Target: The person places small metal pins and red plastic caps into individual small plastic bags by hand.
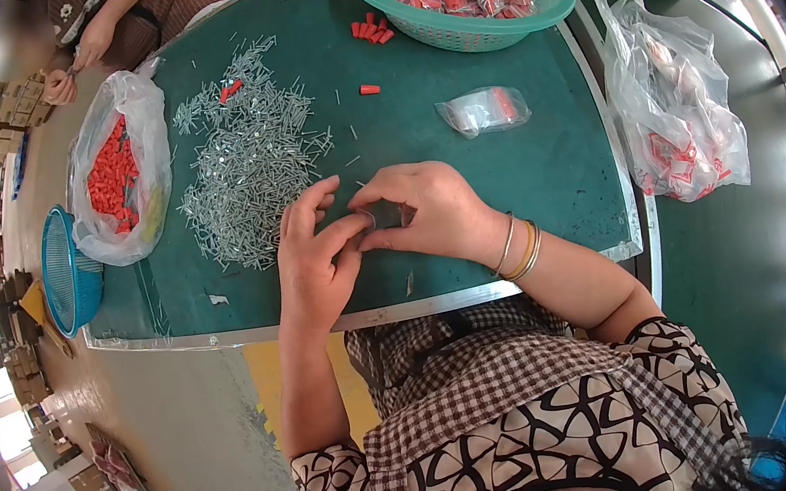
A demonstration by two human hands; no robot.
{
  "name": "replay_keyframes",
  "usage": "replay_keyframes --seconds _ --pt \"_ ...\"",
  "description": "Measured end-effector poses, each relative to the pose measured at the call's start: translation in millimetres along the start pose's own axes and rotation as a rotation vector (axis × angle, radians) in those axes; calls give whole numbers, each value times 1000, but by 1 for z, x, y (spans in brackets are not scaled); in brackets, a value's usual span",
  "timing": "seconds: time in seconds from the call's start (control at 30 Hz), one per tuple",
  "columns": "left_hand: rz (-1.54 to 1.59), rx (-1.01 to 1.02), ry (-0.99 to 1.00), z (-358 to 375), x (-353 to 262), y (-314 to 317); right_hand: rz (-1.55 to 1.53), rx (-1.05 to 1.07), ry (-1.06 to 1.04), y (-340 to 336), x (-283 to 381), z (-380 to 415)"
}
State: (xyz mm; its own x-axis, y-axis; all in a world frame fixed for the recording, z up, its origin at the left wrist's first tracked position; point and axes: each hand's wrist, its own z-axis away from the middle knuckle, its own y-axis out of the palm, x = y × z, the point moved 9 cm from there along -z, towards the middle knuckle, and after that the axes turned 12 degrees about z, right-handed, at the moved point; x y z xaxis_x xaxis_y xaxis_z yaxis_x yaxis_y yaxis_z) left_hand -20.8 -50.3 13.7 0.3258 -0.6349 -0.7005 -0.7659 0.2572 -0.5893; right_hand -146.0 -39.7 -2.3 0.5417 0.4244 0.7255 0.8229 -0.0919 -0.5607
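Over the front of the green table, my left hand (317, 243) and my right hand (432, 206) meet. Their thumbs and fingers pinch what looks like a small clear plastic bag (387, 215), mostly hidden by the fingers. Just beyond my left hand spreads a heap of small silver screws or nails (241, 166), with a couple of red pieces on top. A single red plastic tube (370, 89) lies farther back. To the right of it rests a filled clear packet (484, 111) with something red inside.
A green basket (485, 36) holds many bagged red pieces at the back. On the left are a plastic bag (147, 119) of red pieces and a blue basket (63, 271). A white carrier bag (678, 93) stands right. Another person's hands (94, 45) are at far left.
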Motion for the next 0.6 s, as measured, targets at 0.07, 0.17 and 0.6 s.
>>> replay_keyframes --seconds 0.07,0.17,0.6 --pt "-5 15 -9 -2 0 0 -8 -6 -6 1 -1 0" --pt "5 33 -39 -3 3 2 27 -13 -7 -2 0 0" --pt "-27 84 25 -26 -3 4 -1 38 140 -9 -11 -4"
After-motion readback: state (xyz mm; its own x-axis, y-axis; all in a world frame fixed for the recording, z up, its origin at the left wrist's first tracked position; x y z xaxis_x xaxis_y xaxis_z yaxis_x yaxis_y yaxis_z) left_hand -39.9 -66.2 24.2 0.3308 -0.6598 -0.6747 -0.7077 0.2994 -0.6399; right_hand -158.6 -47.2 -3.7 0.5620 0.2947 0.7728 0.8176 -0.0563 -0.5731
